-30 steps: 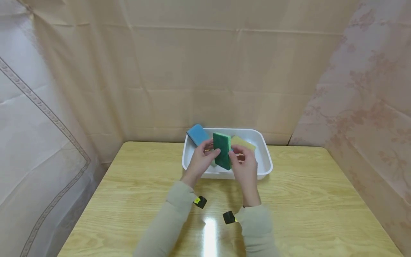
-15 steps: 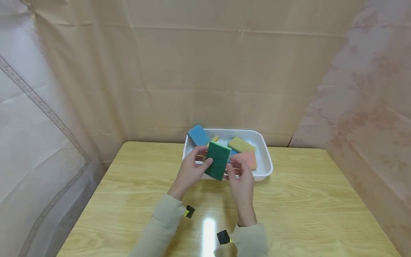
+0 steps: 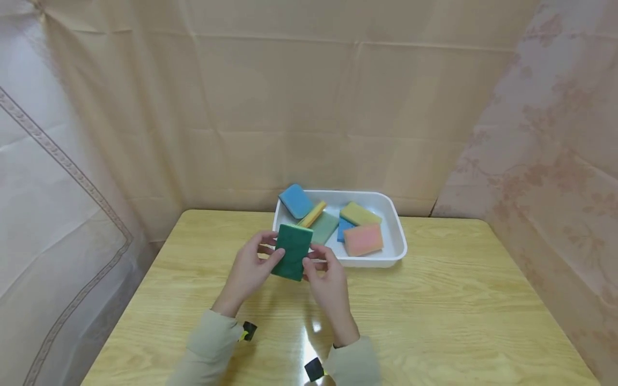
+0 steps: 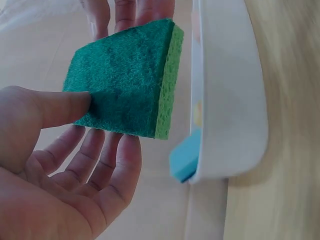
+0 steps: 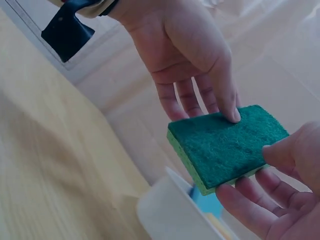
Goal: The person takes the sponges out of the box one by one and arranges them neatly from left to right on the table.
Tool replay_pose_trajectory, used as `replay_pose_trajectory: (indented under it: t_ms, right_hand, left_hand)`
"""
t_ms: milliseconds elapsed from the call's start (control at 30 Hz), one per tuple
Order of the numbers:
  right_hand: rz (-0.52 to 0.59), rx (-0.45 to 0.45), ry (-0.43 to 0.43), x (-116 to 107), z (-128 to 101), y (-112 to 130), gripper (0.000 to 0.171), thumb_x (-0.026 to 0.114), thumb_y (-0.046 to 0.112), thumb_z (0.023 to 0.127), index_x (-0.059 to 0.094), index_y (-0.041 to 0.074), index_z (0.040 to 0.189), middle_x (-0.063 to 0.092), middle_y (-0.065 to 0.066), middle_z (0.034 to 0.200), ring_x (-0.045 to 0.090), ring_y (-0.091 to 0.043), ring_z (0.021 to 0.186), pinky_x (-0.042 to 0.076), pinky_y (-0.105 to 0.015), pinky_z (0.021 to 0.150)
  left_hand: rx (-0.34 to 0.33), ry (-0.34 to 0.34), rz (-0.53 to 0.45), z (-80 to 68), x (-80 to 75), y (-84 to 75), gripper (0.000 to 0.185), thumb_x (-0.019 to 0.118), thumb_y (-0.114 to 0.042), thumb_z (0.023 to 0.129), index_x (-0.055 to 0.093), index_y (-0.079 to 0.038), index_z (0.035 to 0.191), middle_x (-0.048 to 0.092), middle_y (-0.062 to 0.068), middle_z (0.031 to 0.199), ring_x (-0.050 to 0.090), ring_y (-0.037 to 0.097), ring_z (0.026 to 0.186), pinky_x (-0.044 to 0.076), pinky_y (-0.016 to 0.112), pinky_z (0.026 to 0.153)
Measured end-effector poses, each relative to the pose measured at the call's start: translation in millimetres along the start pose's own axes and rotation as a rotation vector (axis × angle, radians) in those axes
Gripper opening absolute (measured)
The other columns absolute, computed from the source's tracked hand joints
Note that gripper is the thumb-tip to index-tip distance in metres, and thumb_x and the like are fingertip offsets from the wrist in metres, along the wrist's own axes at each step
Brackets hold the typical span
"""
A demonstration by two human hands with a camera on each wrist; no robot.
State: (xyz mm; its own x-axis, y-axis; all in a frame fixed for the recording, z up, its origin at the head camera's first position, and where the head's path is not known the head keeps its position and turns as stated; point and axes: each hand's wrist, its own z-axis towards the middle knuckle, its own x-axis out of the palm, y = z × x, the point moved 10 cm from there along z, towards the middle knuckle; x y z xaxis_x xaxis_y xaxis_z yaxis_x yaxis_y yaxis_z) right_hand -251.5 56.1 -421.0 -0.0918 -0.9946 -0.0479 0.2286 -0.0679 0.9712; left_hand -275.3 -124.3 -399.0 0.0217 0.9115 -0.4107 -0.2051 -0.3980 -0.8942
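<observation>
Both hands, the left hand [image 3: 248, 268] and the right hand [image 3: 325, 273], pinch the green sponge [image 3: 292, 251] between thumb and fingers, holding it above the wooden table [image 3: 434, 316] just in front of the white tub [image 3: 398, 244]. A second ago it was over the tub; now it has come clear, leaving the other sponges [image 3: 363, 239] lying inside
</observation>
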Motion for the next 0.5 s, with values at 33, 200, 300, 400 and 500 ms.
replay_pose_trajectory:
  t_ms: [33,200,300,400,500]
  right_hand:
    - [0.004,0.01,0.019,5.7,-0.5,-1.5,0.032,0.068,0.008,0.098,0.06,0.0,0.128,0.063,-0.019,0.111,0.068,-0.034,0.092,0.062,-0.039,0.068]
    - [-0.008,0.067,0.105,33.5,-2.7,-11.0,0.03,0.07,0.008,0.097,0.058,0.001,0.123,0.061,-0.015,0.107,0.069,-0.029,0.089,0.062,-0.044,0.068]
    - [-0.032,0.1,0.142,47.1,-5.7,-19.8,0.028,0.069,0.006,0.097,0.056,0.002,0.122,0.06,-0.012,0.104,0.068,-0.024,0.085,0.062,-0.048,0.067]
    - [-0.062,0.133,0.183,61.3,-10.9,-29.6,0.029,0.069,0.006,0.097,0.055,0.003,0.122,0.06,-0.009,0.103,0.066,-0.018,0.081,0.062,-0.042,0.065]
    - [-0.102,0.139,0.222,76.2,-15.4,-35.9,0.029,0.068,0.006,0.098,0.054,0.004,0.123,0.061,-0.006,0.102,0.065,-0.013,0.077,0.061,-0.032,0.062]
  left_hand:
    - [-0.014,-0.006,0.013,-3.0,-4.4,3.2,0.04,0.07,-0.02,0.098,0.057,-0.01,0.135,0.063,0.009,0.118,0.061,0.028,0.103,0.059,0.041,0.084]
    - [-0.064,-0.037,0.06,-18.5,-22.1,20.4,0.04,0.069,-0.019,0.099,0.056,-0.01,0.136,0.063,0.01,0.121,0.06,0.028,0.105,0.058,0.043,0.085]
    - [-0.086,-0.045,0.09,-26.4,-27.1,32.1,0.039,0.068,-0.018,0.099,0.056,-0.008,0.135,0.063,0.011,0.122,0.061,0.028,0.104,0.058,0.043,0.085]
    - [-0.107,-0.048,0.136,-33.7,-32.6,43.8,0.039,0.068,-0.018,0.1,0.056,-0.007,0.135,0.063,0.012,0.12,0.062,0.028,0.102,0.058,0.043,0.084]
    - [-0.129,-0.046,0.19,-39.9,-41.1,53.0,0.04,0.067,-0.019,0.1,0.056,-0.005,0.135,0.063,0.014,0.118,0.063,0.028,0.1,0.059,0.041,0.081]
